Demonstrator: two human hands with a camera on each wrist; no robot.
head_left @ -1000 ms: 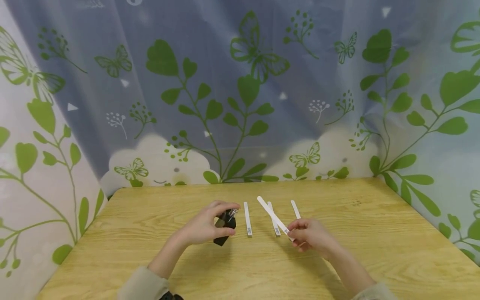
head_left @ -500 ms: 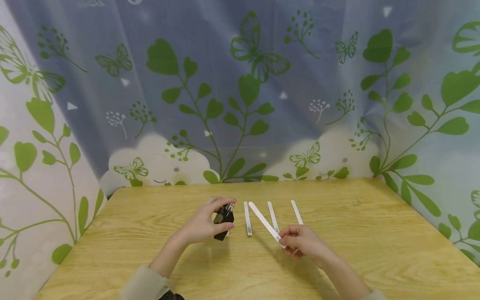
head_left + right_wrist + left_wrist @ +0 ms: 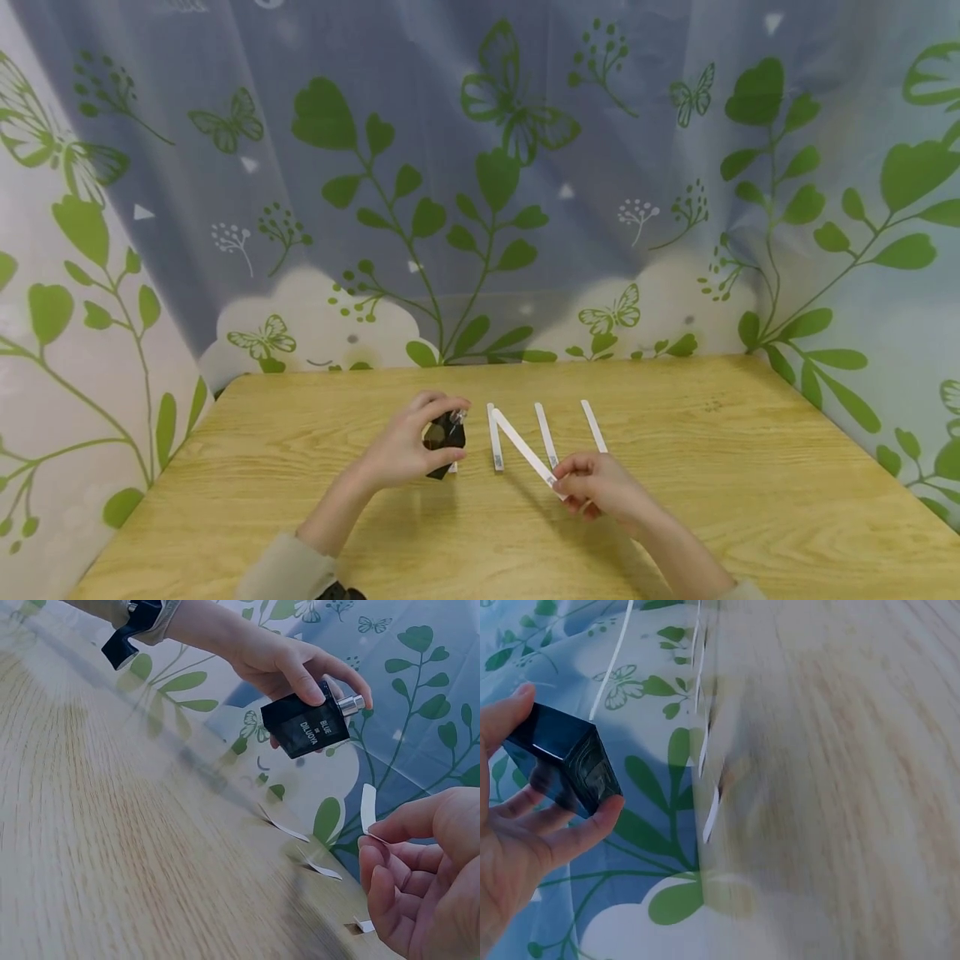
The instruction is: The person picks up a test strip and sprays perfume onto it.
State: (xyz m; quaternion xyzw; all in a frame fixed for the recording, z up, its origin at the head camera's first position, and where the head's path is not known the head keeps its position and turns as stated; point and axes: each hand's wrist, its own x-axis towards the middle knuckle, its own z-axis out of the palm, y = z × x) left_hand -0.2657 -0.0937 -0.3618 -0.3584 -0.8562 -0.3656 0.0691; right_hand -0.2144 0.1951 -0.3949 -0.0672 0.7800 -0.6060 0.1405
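My left hand (image 3: 401,446) grips a black perfume bottle (image 3: 444,450) above the table, its index fingertip at the silver spray top (image 3: 351,705). White lettering shows on the bottle's front in the right wrist view. To the right, my right hand (image 3: 603,487) pinches the near end of a white paper test strip (image 3: 525,446) between thumb and fingers. That strip slants up and left toward the bottle, held above the table. Beneath and around it lie more paper strips: a left one (image 3: 495,437), a middle one (image 3: 545,435) and a right one (image 3: 593,425).
A bit of white strip (image 3: 453,468) peeks out beside the bottle, mostly hidden by it. The wood-grain table (image 3: 300,442) meets a patterned curtain (image 3: 540,275) at the back, with curtain on both sides too. A black band (image 3: 124,645) is on the left wrist.
My right hand has moved left and slightly nearer with the strip, whose tip now sits by the left strip. The bottle has shifted a little left and stands more upright.
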